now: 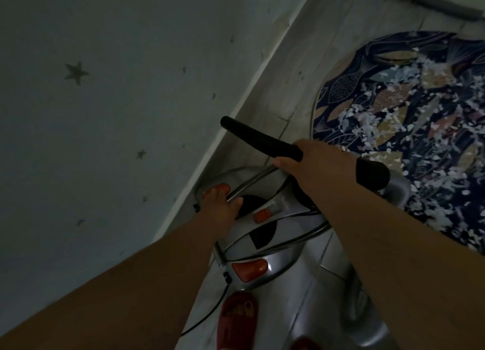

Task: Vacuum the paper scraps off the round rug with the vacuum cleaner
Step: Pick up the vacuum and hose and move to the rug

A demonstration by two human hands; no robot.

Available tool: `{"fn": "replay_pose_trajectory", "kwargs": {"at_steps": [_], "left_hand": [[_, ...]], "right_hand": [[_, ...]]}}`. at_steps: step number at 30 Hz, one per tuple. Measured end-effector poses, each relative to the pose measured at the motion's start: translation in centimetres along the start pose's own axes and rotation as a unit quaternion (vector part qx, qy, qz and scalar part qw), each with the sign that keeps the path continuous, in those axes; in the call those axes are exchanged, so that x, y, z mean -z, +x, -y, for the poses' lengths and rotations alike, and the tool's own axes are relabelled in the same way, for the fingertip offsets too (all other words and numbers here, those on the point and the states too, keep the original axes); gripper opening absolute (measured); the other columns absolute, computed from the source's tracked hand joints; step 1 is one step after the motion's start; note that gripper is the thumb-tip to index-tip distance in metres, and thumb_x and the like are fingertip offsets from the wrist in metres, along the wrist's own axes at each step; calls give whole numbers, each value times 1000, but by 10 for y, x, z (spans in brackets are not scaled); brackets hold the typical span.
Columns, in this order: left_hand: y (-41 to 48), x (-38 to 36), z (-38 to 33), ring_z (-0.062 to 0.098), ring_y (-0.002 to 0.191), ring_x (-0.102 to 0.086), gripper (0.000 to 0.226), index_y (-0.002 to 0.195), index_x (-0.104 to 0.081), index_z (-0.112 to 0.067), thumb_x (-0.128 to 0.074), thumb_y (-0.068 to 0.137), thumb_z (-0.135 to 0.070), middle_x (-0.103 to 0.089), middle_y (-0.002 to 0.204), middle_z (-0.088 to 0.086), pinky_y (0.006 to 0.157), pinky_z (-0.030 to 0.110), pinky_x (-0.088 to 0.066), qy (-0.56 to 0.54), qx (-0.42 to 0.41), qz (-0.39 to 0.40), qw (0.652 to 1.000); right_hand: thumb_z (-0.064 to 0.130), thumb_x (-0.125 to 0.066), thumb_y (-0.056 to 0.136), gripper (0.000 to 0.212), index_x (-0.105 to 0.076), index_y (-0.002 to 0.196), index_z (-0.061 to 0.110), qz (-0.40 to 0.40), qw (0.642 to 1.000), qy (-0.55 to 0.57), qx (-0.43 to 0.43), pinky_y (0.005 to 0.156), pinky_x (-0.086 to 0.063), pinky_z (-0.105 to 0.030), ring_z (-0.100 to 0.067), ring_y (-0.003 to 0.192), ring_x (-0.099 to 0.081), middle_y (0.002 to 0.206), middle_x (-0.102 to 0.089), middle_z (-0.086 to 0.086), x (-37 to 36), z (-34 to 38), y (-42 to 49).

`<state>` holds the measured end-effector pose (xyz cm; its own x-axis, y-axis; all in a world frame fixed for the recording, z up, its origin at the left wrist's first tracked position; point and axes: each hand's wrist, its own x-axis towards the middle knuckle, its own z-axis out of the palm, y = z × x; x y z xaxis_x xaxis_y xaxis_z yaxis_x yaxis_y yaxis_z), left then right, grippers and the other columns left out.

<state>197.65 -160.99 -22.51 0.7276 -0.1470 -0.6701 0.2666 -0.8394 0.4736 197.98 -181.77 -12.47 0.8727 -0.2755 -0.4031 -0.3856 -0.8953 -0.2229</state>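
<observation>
A pale wall with small star stickers filled the left side, meeting the light floor along a white skirting board. The left hand reached down to the vacuum cleaner, a silver machine standing on the floor close to the wall. Its fingers lay fairly straight on an orange button at the far end of the machine, the thumb spread apart from them beside a metal tube. A thin black cord trailed from the near end, next to a red slipper. The right hand was curled tight round a black handle above the machine, the handle sticking out on both sides of the fist. Just right of the machine lay the round rug, dark blue with a fish pattern, and the paper scraps were scattered thickly over it, white and pale blue. A grey hose lay on the floor beyond the rug.
</observation>
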Motion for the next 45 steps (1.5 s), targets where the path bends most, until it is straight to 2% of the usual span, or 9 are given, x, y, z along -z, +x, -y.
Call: {"fn": "replay_pose_trajectory", "kwargs": {"at_steps": [17,23,26,29,33,36,39,42,45], "left_hand": [[17,-5,-11,31,146,11,89,152,7,-15,-23,89,-70,16,159,5,116,46,6,122,124,115,978],[12,23,-36,34,138,-27,80,148,-30,-19,-25,84,-67,-27,153,15,111,44,-23,134,60,119,982],[-20,39,-98,30,139,-28,63,148,-29,-9,-37,99,-47,-27,152,14,113,38,-23,6,59,133,989],[-53,48,-155,28,133,-35,56,145,-30,-5,-40,101,-38,-33,149,13,114,36,-24,-6,26,130,991],[-117,60,-229,20,126,-41,49,148,-24,-18,-39,101,-15,-37,147,9,105,25,-29,23,-80,158,984],[-169,66,-292,27,122,-47,53,150,-23,-24,-36,101,-9,-42,143,10,106,32,-36,-7,-154,155,976],[-217,66,-348,22,109,-51,49,149,-28,-29,-39,102,-26,-52,130,3,97,29,-36,-124,-148,118,974],[-259,59,-384,23,135,-38,66,144,-39,-31,-44,87,-64,-37,150,-3,113,43,-29,-208,-132,134,960],[-300,47,-418,19,139,-33,84,143,-39,-37,-46,71,-80,-32,153,-9,115,47,-25,-249,-152,190,937]], "right_hand": [[76,-45,86,63,-61,120,24,13,995,92,-22,94,-46,-51,-29,99,-63,106,-66,-3,-10,3,25],[74,-46,88,55,-59,112,27,23,990,125,-57,97,-44,-48,-26,98,-61,102,-65,0,19,-14,-5],[74,-49,87,56,-61,118,28,17,980,179,-84,92,-49,-50,-28,95,-63,102,-67,-3,49,-23,-31],[70,-54,87,51,-61,115,28,11,965,239,-105,91,-50,-51,-27,89,-64,95,-66,-1,87,-27,-63],[62,-59,89,45,-63,115,25,-10,933,332,-139,84,-56,-46,-24,84,-65,92,-68,-2,159,-42,-111],[57,-60,91,47,-63,122,22,-47,902,399,-157,67,-51,-33,-18,78,-61,87,-64,1,223,-63,-146],[54,-59,93,51,-59,127,17,-97,848,485,-194,72,-45,-32,-15,78,-55,96,-63,-4,288,-90,-183],[55,-59,93,41,-58,108,16,-134,785,555,-240,76,-44,-38,-18,73,-52,90,-60,-6,345,-119,-219],[60,-59,90,58,-61,120,11,-164,735,604,-261,76,-45,-38,-28,90,-59,105,-64,-10,384,-152,-246]]}}
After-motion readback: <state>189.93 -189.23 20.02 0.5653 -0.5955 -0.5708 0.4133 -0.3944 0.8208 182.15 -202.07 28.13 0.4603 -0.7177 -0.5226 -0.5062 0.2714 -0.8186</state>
